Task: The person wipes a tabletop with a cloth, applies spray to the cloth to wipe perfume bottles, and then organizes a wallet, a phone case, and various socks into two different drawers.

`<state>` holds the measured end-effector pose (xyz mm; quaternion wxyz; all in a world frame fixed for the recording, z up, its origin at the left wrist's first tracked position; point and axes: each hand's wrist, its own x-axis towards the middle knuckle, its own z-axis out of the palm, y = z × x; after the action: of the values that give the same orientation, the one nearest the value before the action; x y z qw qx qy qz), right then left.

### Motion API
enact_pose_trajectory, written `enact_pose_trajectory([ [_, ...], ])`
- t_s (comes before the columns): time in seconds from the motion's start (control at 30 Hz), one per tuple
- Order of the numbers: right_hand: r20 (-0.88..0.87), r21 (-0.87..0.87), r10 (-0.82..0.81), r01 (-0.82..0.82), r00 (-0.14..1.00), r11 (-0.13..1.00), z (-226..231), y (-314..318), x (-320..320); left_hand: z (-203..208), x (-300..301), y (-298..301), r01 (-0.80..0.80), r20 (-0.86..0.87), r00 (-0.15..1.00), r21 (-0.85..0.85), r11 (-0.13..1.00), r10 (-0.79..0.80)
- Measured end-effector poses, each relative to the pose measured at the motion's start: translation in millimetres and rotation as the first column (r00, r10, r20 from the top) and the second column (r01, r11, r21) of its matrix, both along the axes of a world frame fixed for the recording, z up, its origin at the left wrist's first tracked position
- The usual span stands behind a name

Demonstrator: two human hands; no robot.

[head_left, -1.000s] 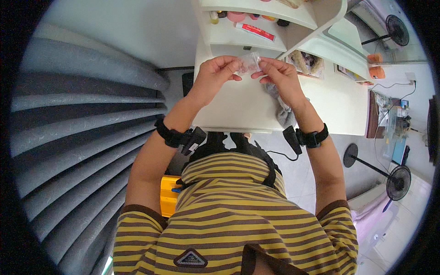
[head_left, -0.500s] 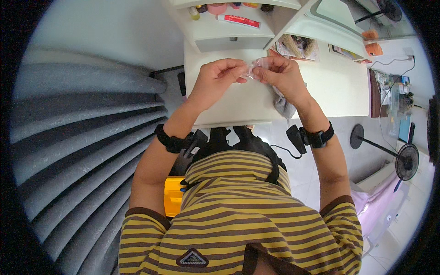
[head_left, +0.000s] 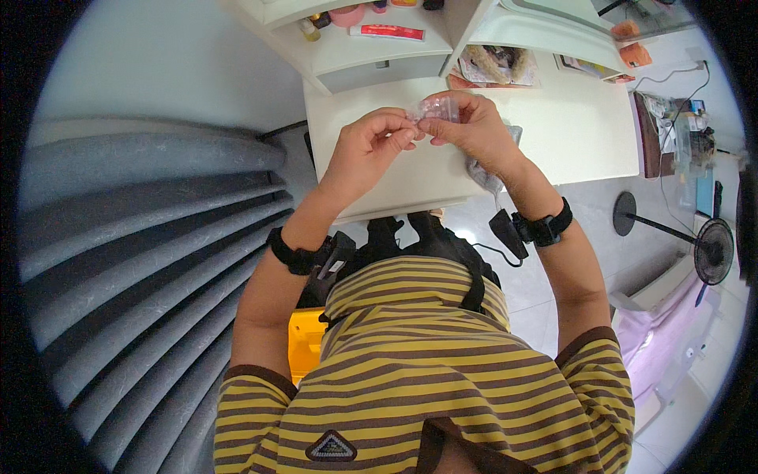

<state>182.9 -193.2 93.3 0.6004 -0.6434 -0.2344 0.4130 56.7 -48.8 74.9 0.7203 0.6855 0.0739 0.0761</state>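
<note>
**Clear plastic bag was up in hand, not set down**

Bag was held over the white desk, between both hands. Right hand: closed in a pinch, thumb on one side and fingers behind, bag gripped. Left hand: fingers curled, thumb and index tips nearly together at bag's left edge; couldn't tell whether they had hold of plastic.

Progress, judged: bag was off the desk and gripped, so that part was done. Setting it down was left. Open or sealed: too small to tell. Small pale bits seemed to be inside.

Further out: soft grey item lay on the desk near the right wrist; red-and-white tube lay on the shelf beyond.
</note>
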Motion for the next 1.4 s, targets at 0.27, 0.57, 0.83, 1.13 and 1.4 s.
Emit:
enact_pose_trajectory([
  [0.27,0.013,0.013,0.034,-0.035,0.999,0.999,-7,-2,-1,-8,-2,-2,-0.048,0.001,0.999,0.04,0.998,0.048],
  [0.57,0.024,-0.074,0.038,-0.036,0.999,0.997,-17,-10,6,-7,0,1,0.029,0.018,0.999,0.135,0.99,-0.032],
  [0.83,0.026,-0.072,0.038,-0.036,0.999,0.997,-17,-13,8,-4,6,-1,0.014,0.022,1.0,0.051,0.999,-0.016],
  [1.13,-0.001,-0.083,-0.016,0.016,1.0,0.996,-20,-15,7,-12,9,1,0.019,0.02,1.0,0.083,0.996,-0.021],
  [1.4,0.058,-0.207,0.049,-0.036,0.997,0.978,-19,-12,7,-17,14,-7,-0.032,0.059,0.998,0.126,0.991,0.025],
])
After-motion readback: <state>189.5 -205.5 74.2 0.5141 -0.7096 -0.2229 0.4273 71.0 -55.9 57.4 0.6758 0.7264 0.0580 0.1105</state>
